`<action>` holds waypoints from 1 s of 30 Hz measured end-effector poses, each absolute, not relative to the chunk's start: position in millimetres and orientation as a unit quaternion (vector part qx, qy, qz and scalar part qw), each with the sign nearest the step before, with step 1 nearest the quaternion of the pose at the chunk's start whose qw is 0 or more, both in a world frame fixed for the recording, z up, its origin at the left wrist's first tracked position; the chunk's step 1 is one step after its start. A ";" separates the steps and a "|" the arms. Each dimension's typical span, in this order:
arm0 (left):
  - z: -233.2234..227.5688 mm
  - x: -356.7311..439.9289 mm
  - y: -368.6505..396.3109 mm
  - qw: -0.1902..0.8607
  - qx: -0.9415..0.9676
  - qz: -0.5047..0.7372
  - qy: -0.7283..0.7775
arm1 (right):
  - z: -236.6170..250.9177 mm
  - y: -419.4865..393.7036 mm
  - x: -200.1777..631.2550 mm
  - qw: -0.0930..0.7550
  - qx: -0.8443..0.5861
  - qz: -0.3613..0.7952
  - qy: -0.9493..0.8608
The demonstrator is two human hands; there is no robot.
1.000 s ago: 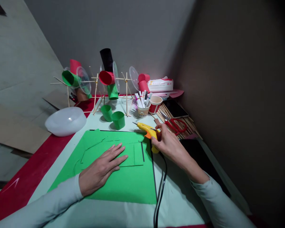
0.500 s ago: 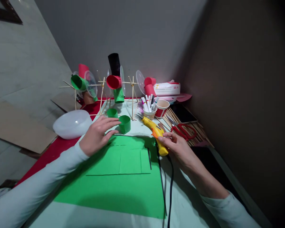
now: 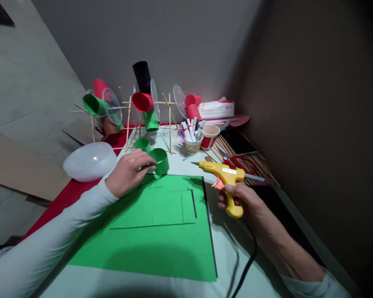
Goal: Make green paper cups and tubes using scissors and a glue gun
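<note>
Gluing step in hand: green paper ring (image 3: 160, 160) on the counter (image 3: 186, 165) is gripped by left hand (image 3: 129, 171); glue gun (image 3: 225, 178) clenched in right hand (image 3: 247, 203). Next, probably: nozzle brought to ring.

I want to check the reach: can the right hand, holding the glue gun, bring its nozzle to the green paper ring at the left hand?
Probably yes. The right hand holds the glue gun raised, nozzle aimed toward the green paper ring gripped by the left hand, and nothing stands between them.
</note>
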State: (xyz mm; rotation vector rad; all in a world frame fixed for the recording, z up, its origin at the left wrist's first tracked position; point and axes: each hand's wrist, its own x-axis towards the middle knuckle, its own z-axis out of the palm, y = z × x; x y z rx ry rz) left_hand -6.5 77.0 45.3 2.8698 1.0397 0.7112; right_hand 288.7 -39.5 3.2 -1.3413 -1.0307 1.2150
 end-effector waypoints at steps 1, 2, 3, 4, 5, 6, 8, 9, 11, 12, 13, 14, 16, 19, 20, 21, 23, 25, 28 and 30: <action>51.8 -6.8 64.9 0.007 0.917 0.230 0.326 | 4.1 -39.5 289.3 0.503 -0.554 0.515 -0.417; 57.6 -7.1 52.0 0.012 0.918 0.235 0.320 | 5.2 -39.2 289.8 0.503 -0.551 0.528 -0.406; 62.5 -7.4 39.1 0.023 0.918 0.246 0.311 | 6.1 -38.7 290.2 0.502 -0.547 0.538 -0.398; 65.9 -7.7 26.7 0.036 0.918 0.246 0.310 | 6.9 -38.0 290.4 0.501 -0.544 0.545 -0.396; 68.0 -8.1 15.6 0.047 0.917 0.248 0.308 | 7.2 -37.3 290.6 0.497 -0.541 0.548 -0.400; 68.6 -8.4 6.1 0.054 0.918 0.251 0.303 | 7.3 -36.7 290.6 0.493 -0.541 0.547 -0.407; 66.7 -9.0 -7.7 0.057 0.922 0.248 0.292 | 6.5 -35.9 290.7 0.485 -0.545 0.539 -0.421; 64.9 -9.0 -12.1 0.054 0.925 0.245 0.287 | 6.0 -35.9 290.7 0.482 -0.548 0.535 -0.425; 61.3 -8.3 -17.2 0.048 0.931 0.234 0.276 | 5.6 -36.4 290.6 0.479 -0.550 0.534 -0.427; 60.1 -7.7 -18.6 0.047 0.934 0.229 0.270 | 5.9 -36.9 290.5 0.478 -0.546 0.537 -0.431; 59.3 -6.9 -19.6 0.047 0.937 0.224 0.263 | 6.6 -37.3 290.3 0.476 -0.538 0.539 -0.440; 58.9 -6.0 -20.4 0.048 0.940 0.219 0.256 | 7.4 -37.7 290.1 0.476 -0.529 0.539 -0.451; 58.9 -4.3 -21.8 0.050 0.945 0.207 0.247 | 9.2 -38.1 289.5 0.479 -0.514 0.533 -0.471; 58.5 -2.7 -23.8 0.055 0.949 0.189 0.246 | 10.5 -38.0 288.3 0.483 -0.509 0.534 -0.471; 57.8 -2.3 -24.4 0.057 0.948 0.189 0.249 | 10.8 -38.0 287.8 0.484 -0.509 0.537 -0.467; 56.8 -2.0 -24.8 0.061 0.947 0.189 0.253 | 11.1 -38.1 287.3 0.485 -0.509 0.539 -0.465; 54.3 -1.2 -25.0 0.068 0.944 0.192 0.259 | 12.5 -39.0 286.3 0.487 -0.509 0.537 -0.465; 51.5 -0.4 -24.5 0.069 0.945 0.192 0.255 | 14.5 -40.3 285.8 0.482 -0.517 0.533 -0.465; 48.3 0.5 -23.0 0.057 0.953 0.178 0.240 | 15.8 -41.9 285.7 0.475 -0.529 0.530 -0.462; 47.1 0.5 -22.2 0.046 0.956 0.170 0.235 | 14.6 -41.9 286.0 0.476 -0.526 0.530 -0.465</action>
